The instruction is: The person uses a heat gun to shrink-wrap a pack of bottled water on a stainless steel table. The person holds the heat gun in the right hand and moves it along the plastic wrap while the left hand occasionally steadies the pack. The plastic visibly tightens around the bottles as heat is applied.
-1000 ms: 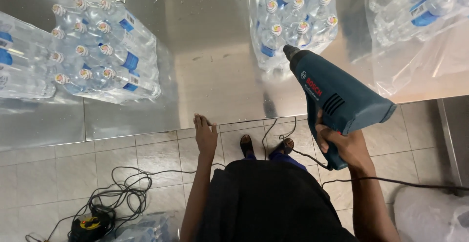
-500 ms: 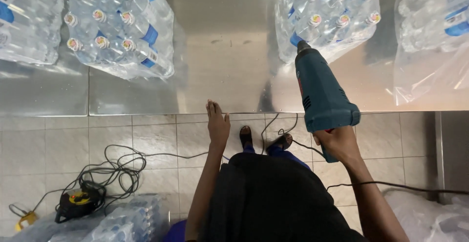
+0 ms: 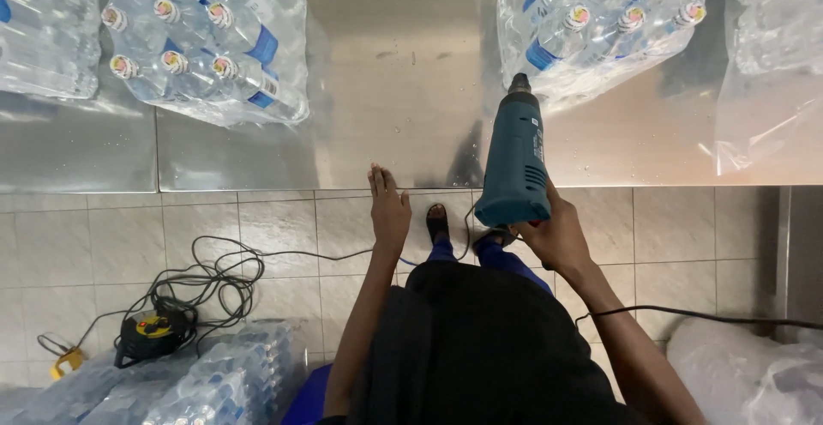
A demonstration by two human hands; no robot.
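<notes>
My right hand (image 3: 557, 236) grips the handle of a teal heat gun (image 3: 516, 159), whose nozzle points away from me toward a shrink-wrapped pack of water bottles (image 3: 591, 22) at the back of the steel table (image 3: 394, 73). My left hand (image 3: 388, 206) is flat and open, fingers together, at the table's front edge, holding nothing. Another wrapped pack of bottles (image 3: 210, 43) lies on the table to the left.
Loose clear plastic wrap (image 3: 767, 73) lies at the table's right end. On the tiled floor sit a coiled black cable with a reel (image 3: 154, 331), more wrapped bottle packs (image 3: 206, 382) at lower left, and a plastic bag (image 3: 746, 373) at lower right. A cord (image 3: 703, 315) trails right.
The heat gun has swung from tilted left to pointing straight ahead and moved left, closer to the middle. My left hand stays at the table edge.
</notes>
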